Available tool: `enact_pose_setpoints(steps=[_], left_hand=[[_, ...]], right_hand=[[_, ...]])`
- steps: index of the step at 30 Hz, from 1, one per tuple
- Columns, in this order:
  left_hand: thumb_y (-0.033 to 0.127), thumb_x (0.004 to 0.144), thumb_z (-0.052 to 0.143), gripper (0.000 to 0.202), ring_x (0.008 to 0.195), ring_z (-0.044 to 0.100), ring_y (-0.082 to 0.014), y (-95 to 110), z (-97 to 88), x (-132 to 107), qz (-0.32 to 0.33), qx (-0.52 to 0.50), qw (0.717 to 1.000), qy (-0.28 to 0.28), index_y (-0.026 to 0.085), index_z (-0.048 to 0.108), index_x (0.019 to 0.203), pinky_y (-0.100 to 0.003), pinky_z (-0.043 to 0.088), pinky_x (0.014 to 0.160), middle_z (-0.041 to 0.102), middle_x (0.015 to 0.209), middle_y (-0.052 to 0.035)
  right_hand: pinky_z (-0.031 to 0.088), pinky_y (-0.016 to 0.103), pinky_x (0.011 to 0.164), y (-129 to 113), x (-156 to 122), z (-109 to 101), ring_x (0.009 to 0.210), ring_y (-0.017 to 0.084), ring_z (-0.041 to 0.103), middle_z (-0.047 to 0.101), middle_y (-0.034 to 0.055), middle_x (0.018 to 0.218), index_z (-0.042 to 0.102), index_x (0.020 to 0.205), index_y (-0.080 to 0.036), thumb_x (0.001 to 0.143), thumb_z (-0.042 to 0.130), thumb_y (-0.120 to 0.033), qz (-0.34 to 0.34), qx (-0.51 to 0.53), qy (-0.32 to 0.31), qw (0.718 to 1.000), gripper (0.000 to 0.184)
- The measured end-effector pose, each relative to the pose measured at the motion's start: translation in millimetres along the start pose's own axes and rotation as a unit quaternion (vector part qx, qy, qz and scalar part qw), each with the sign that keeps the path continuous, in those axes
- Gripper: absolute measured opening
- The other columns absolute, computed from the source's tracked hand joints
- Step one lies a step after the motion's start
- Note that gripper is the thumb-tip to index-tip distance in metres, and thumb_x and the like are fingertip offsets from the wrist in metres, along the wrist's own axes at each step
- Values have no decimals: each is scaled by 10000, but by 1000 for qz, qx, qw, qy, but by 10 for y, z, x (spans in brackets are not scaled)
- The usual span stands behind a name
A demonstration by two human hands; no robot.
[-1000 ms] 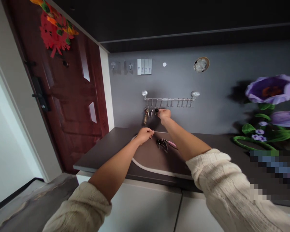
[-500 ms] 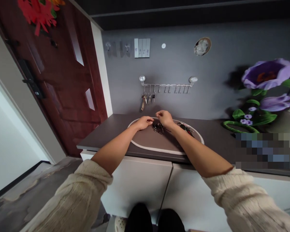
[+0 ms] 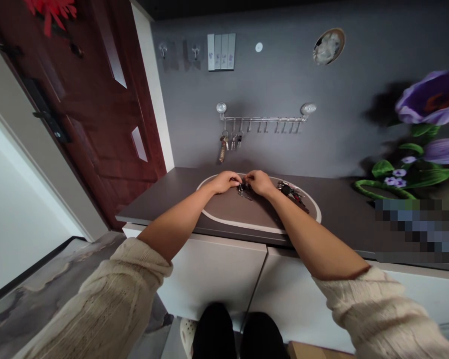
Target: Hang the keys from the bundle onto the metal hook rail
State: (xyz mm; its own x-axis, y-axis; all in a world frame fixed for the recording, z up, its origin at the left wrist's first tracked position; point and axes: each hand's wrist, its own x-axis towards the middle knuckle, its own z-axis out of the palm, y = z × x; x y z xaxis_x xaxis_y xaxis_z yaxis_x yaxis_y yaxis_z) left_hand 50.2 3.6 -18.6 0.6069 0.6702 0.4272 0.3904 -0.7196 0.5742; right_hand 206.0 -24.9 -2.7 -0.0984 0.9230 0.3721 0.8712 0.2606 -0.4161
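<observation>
My left hand point(image 3: 225, 181) and my right hand point(image 3: 259, 181) meet over an oval brown tray point(image 3: 247, 219) with a white rim on the dark countertop point(image 3: 164, 199). Both hands are closed, fingertips pinched on a bunch of keys point(image 3: 243, 189) that lies between them on the tray. A second bunch of keys point(image 3: 292, 190) lies on the tray just right of my right wrist. On the grey wall above, a chrome hook rail point(image 3: 262, 118) carries three hanging key sets point(image 3: 230, 142) at its left end; its other hooks are bare.
A dark red door point(image 3: 97, 99) with a black handle stands to the left. Light switches point(image 3: 220, 52) and two small hooks are high on the wall. Purple flower decoration point(image 3: 426, 124) fills the right. White cabinet fronts point(image 3: 224, 279) are below the counter.
My right hand came down from the hook rail to the tray and joined my left hand on the keys. The view tilted downward.
</observation>
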Motion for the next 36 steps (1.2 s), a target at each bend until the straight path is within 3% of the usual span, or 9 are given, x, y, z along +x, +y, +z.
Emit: enact_pose_setpoints(steps=[7, 17, 21, 27, 36], left_hand=[[222, 680, 536, 124, 622, 493, -91, 26, -35, -22, -63, -47, 996, 47, 120, 598, 713, -229, 380, 643, 586, 665, -9], [165, 711, 509, 77, 558, 483, -67, 116, -45, -13, -137, -191, 966, 110, 105, 543, 745, -202, 361, 546, 553, 635, -13], [182, 715, 521, 87, 566, 482, -63, 133, -61, 0, -139, -226, 955, 133, 109, 549, 754, -202, 370, 549, 559, 658, -17], [183, 700, 553, 95, 546, 475, -51, 144, -80, 28, -145, -264, 939, 166, 104, 550, 753, -201, 386, 547, 561, 657, -16], [171, 687, 569, 90, 491, 465, -38, 192, -69, 20, -132, -304, 928, 171, 99, 560, 740, -192, 395, 528, 544, 585, 10]], right_hand=[[368, 222, 612, 12, -11, 4, 643, 132, 541, 642, 54, 747, 651, 777, -159, 706, 498, -162, -14, 18, -4, 1000, 169], [359, 203, 560, 12, -7, -2, 549, 91, 491, 608, 23, 634, 625, 743, -147, 694, 513, -182, -9, 126, -2, 992, 127], [371, 202, 554, 10, 8, 15, 534, 84, 478, 601, 17, 625, 617, 724, -144, 689, 528, -229, -11, 227, -4, 974, 128], [386, 209, 553, -58, -5, -2, 536, 80, 488, 599, 32, 659, 597, 753, -127, 659, 544, -192, -1, 380, -26, 925, 126], [378, 205, 549, -95, -30, -29, 542, 71, 480, 589, 23, 648, 597, 732, -129, 631, 592, -306, 9, 411, -23, 911, 203]])
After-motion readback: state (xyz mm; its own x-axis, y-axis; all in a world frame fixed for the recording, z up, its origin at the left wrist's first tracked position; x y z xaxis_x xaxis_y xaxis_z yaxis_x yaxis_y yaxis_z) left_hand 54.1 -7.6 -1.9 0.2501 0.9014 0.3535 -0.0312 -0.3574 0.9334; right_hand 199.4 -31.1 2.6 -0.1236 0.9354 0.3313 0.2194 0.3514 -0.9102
